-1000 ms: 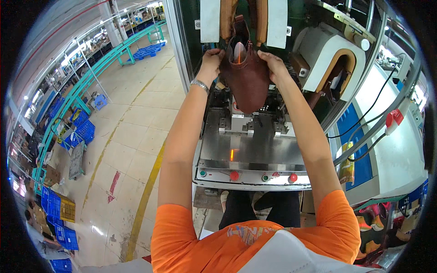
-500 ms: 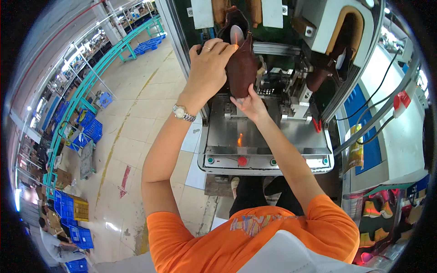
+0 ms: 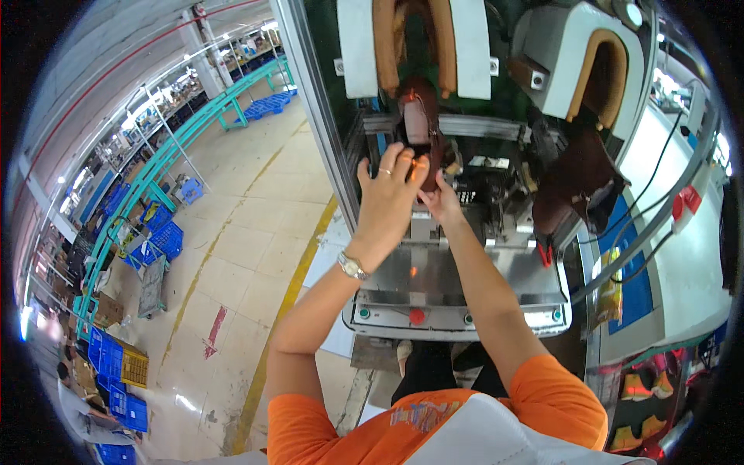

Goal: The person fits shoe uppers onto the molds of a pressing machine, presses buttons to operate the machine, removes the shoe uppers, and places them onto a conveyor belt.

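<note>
A dark brown leather boot upper [image 3: 432,177] sits at the left station of a machine, with a pale form [image 3: 416,124] showing in its opening. My left hand [image 3: 390,203], with a ring and a wristwatch, lies over the boot with fingers bent onto its front. My right hand [image 3: 442,201] grips the boot's right side near the toe, thumb and fingers against the leather. Small orange light spots fall on the boot and my left fingers. Just behind the boot is a U-shaped tan pad [image 3: 447,50]. My hands hide part of the toe.
A second brown boot [image 3: 573,182] stands at the right station, below another tan pad [image 3: 608,46]. Nearer me is a steel plate [image 3: 465,275] with a red button [image 3: 417,317] on its front panel. Cables run at the right. Blue crates [image 3: 128,403] stand at far left.
Both hands and the boot have moved lower in view, and the boot's opening now tips toward me. The right-hand boot shows more fully, lower beneath its pad. The view has shifted too.
</note>
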Available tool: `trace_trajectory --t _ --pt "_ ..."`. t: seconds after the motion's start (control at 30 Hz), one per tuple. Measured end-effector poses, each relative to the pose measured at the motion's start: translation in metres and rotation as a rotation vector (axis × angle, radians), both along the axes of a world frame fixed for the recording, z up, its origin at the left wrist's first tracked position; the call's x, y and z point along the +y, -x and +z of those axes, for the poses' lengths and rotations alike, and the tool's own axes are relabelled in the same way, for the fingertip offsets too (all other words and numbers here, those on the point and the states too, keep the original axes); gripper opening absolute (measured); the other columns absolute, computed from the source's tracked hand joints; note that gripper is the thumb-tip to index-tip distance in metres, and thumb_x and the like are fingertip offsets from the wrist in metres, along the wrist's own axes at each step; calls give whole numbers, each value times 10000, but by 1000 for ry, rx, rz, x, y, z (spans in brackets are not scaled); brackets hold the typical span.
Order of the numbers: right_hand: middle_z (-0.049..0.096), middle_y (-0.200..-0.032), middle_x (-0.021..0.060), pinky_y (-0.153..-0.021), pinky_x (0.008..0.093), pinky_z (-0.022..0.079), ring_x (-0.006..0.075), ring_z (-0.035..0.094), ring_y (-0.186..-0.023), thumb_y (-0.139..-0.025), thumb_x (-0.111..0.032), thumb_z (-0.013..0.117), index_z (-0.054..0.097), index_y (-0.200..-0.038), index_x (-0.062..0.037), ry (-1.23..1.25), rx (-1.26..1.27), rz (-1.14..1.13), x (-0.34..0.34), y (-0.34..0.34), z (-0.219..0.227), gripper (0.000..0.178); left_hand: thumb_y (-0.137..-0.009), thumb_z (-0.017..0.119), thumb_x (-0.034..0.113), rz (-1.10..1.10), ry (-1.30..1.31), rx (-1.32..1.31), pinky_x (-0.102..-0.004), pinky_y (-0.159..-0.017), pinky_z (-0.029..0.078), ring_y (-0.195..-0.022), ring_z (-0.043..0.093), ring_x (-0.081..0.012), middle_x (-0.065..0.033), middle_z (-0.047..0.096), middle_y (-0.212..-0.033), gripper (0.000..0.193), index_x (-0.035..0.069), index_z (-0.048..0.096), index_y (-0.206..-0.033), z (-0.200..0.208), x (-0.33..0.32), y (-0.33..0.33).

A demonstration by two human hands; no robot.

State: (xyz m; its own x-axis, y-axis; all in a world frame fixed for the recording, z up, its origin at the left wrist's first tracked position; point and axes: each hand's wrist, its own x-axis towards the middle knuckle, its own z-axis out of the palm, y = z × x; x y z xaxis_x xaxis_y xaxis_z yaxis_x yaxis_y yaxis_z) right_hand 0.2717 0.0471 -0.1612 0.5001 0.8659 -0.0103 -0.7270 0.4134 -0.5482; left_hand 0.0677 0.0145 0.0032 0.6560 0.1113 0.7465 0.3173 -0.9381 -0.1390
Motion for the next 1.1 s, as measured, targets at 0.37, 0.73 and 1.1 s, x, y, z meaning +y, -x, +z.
trace_trajectory --t 0.37,0.73,1.1 --pt "585 -1072 76 -824 351 504 196 576 -971 -910 -308 464 514 -1098 -59 -36 -2 -31 7 10 -7 316 -720 516 8 71 16 -33 -613 -900 284 -1213 332 -235 -84 456 -1169 432 115 502 -1139 -7 -1 -8" --pt "575 -1071 52 -848 335 506 173 569 -982 -919 -306 437 493 -1123 -59 -57 -41 -69 17 13 -15 326 -726 525 29 73 3 -93 -631 -896 263 -1228 306 -238 -77 414 -1184 422 130 504 -1135 -19 8 -18" --pt "570 -1097 62 -860 367 498 188 567 -994 -915 -293 449 481 -1154 -75 -72 15 -58 10 11 -29 325 -719 513 -9 29 44 -88 -629 -916 246 -1229 319 -238 -89 445 -1138 388 112 529 -1087 -21 -1 -18"
